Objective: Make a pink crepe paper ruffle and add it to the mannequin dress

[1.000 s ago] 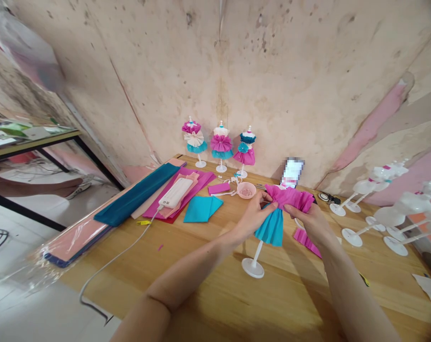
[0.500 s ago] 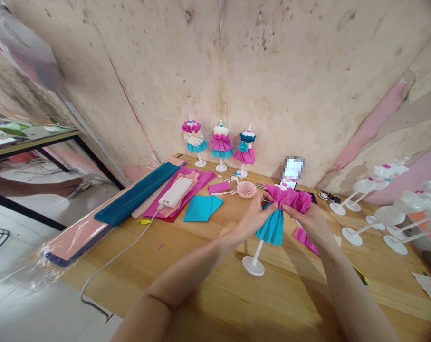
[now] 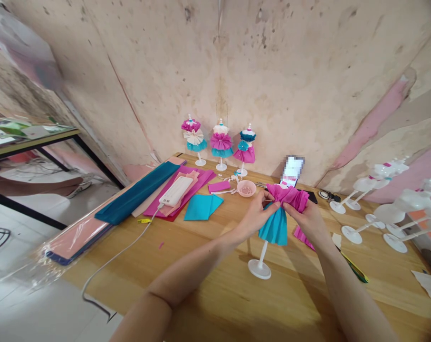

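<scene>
A small white dress form (image 3: 261, 267) stands on its round base in front of me, slightly tilted. It wears a pleated turquoise paper skirt (image 3: 274, 230), and gathered magenta crepe paper (image 3: 290, 195) wraps its upper part. My left hand (image 3: 262, 209) pinches the magenta paper at the waist from the left side. From the right, my right hand (image 3: 301, 213) grips the same paper, its thumb at the waist close to the other thumb. Fingertips behind the paper are hidden.
Three dressed forms (image 3: 221, 142) stand along the wall. A pink bowl (image 3: 246, 188), a phone (image 3: 292, 170), turquoise paper (image 3: 203, 207) and a white power bank (image 3: 176, 191) lie around. Bare white forms (image 3: 389, 211) are at right, near yellow-green scissors (image 3: 356, 267). Plastic-wrapped paper (image 3: 78, 232) covers the left edge.
The dress form's base has shifted slightly right and toward me, and the form leans less. The magenta paper on the right is drawn in a little. Both hands keep their hold.
</scene>
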{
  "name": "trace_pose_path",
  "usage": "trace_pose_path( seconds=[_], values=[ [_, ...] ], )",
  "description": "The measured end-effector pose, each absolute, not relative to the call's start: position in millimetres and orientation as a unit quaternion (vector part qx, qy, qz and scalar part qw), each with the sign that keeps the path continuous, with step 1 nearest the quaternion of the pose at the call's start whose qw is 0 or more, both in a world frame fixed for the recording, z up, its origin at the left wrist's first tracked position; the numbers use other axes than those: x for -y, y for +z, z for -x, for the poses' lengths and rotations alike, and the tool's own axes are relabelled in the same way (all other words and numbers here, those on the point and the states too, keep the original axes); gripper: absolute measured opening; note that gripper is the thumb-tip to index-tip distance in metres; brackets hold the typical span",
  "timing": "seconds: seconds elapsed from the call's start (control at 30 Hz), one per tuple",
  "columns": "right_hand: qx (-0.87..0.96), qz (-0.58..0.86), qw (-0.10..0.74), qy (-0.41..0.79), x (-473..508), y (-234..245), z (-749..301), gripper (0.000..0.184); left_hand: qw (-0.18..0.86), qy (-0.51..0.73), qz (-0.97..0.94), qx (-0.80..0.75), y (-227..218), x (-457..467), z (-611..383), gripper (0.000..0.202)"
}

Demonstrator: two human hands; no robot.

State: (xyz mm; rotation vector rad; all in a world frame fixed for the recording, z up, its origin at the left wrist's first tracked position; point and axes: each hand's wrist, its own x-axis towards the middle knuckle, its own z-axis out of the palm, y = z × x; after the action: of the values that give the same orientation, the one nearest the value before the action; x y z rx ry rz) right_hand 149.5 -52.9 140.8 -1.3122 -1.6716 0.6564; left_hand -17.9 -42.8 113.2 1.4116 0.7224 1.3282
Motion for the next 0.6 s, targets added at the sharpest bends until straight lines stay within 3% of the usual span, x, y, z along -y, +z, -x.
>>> trace_pose_path(
  seconds=[0.2, 0.6],
  values=[
    [0.677, 0.528, 0.445, 0.255, 53.7, 140.4, -148.5, 0.032, 0.517, 0.551, -0.583, -0.297, 111.2, 44.0, 16.3, 0.038],
    [0.666, 0.515, 0.468, 0.268, 58.4, 139.3, -142.8, 0.028, 0.514, 0.572, -0.575, -0.279, 111.1, 43.9, 15.4, 0.027]
  ],
)
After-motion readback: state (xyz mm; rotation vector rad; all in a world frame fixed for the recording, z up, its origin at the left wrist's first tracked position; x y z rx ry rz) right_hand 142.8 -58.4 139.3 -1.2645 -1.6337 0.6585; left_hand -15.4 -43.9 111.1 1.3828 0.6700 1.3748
